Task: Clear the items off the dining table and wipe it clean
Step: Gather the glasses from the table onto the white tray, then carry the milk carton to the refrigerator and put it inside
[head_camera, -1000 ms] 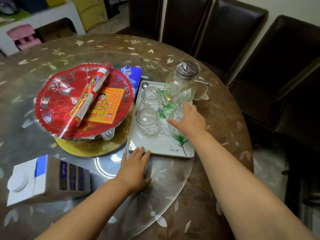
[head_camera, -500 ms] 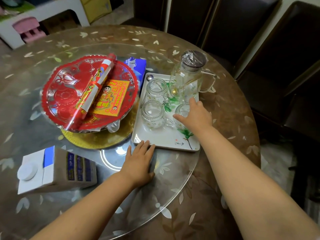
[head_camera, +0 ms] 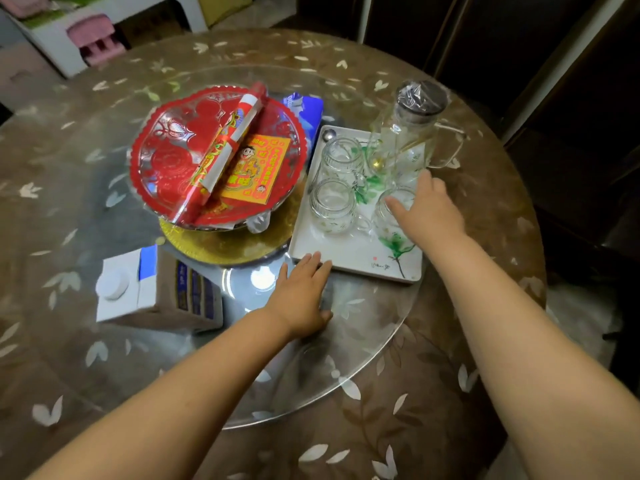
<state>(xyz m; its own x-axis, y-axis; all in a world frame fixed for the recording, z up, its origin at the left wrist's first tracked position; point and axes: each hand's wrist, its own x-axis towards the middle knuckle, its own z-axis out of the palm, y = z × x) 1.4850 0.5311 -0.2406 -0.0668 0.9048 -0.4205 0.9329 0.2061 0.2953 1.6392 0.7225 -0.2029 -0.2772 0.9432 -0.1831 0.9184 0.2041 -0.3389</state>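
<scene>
While the left hand (head_camera: 300, 299) lies flat and relaxed on the glass turntable (head_camera: 363, 341), fingertips touching the near edge of the white tray (head_camera: 346, 254), the right hand (head_camera: 427, 213) rests with loose fingers on a cup (head_camera: 391, 211) in that tray, beside two more cups and a pitcher (head_camera: 412, 129); a carton (head_camera: 156, 289) lies left of it

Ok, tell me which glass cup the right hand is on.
The cup nearest the tray's right edge, under the right hand; the other two stand untouched in the left column.
</scene>
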